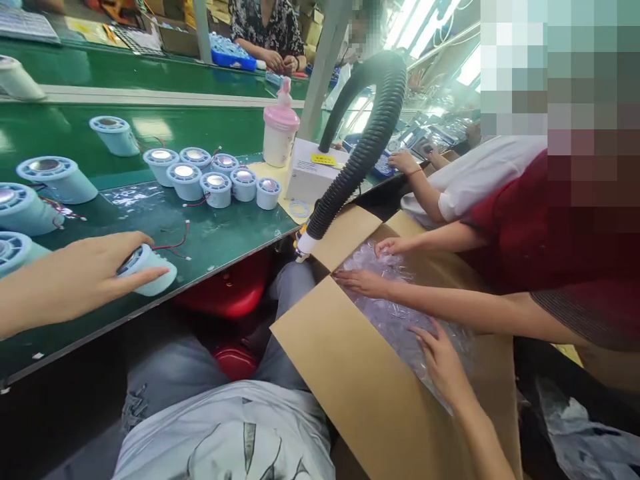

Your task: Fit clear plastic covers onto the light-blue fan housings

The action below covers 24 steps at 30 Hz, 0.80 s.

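Note:
At the bench's front edge on the left, my left hand (83, 273) is wrapped round a light blue round part (155, 272) with red and black wires. Inside an open cardboard box at the right, my right hand (443, 363) rests its spread fingers on clear plastic packaging (387, 310). Two hands of a person in red (367, 283) also touch that plastic. Several more blue parts (217, 190) stand in a cluster on the green bench (220, 233), and others sit at its left end.
A black flexible hose (365, 143) arches over the bench's right end beside a white box (313, 170) and a pink-lidded bottle (280, 133). Box flaps (350, 373) spread near my lap. Another person's hands (283, 62) are across the bench.

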Tool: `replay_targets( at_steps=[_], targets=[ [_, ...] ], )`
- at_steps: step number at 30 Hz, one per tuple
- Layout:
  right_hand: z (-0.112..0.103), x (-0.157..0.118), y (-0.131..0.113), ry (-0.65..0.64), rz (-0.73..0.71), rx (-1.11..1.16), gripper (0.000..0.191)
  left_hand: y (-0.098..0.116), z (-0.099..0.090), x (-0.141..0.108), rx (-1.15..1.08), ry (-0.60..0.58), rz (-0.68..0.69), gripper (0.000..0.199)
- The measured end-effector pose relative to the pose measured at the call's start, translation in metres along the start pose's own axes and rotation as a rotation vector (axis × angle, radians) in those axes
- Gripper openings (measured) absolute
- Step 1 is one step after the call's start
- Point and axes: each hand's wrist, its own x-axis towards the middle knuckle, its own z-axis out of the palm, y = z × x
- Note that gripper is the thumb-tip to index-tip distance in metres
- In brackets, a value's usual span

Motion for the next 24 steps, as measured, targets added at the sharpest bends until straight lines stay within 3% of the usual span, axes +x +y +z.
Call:
replay_targets(
  at_steps=[3, 5, 7, 9, 10, 12, 14, 16, 18, 20, 24],
  targets=[
    [-0.018, -0.018, -0.038, 0.027, -0.063, 0.126, 0.034, 0.034, -0.002, -0.024, -0.292, -0.144, -0.31, 0.04],
    [-0.008, -0.023, -0.086, -0.11, -0.182, 0.281, 0.032, 0.055, 0.011, -0.041, -0.668, -0.192, -0.475, 0.042],
    [0.018, -0.03, -0.146, -0.371, -0.366, 0.481, 0.029, 0.067, 0.032, -0.053, -1.013, -0.221, -0.57, 0.04],
    [0.054, -0.042, -0.205, -0.618, -0.574, 0.682, 0.027, 0.069, 0.055, -0.062, -1.223, -0.203, -0.606, 0.034],
    [0.072, -0.05, -0.229, -0.692, -0.604, 0.733, 0.03, 0.068, 0.065, -0.066, -1.291, -0.201, -0.604, 0.031],
    [0.105, -0.064, -0.259, -0.745, -0.502, 0.746, 0.04, 0.063, 0.08, -0.073, -1.382, -0.205, -0.601, 0.026],
    [0.128, -0.078, -0.266, -0.674, -0.318, 0.733, 0.04, 0.057, 0.088, -0.08, -1.428, -0.214, -0.642, 0.023],
    [0.141, -0.09, -0.257, -0.6, -0.216, 0.814, 0.025, 0.053, 0.092, -0.084, -1.448, -0.231, -0.714, 0.023],
    [0.144, -0.1, -0.242, -0.62, -0.283, 0.985, 0.015, 0.048, 0.095, -0.087, -1.461, -0.268, -0.786, 0.026],
    [0.14, -0.104, -0.23, -0.696, -0.433, 1.091, 0.025, 0.043, 0.099, -0.088, -1.466, -0.315, -0.834, 0.029],
    [0.117, -0.085, -0.228, -0.709, -0.56, 0.922, 0.034, 0.038, 0.107, -0.084, -1.421, -0.421, -0.848, 0.033]
  ],
)
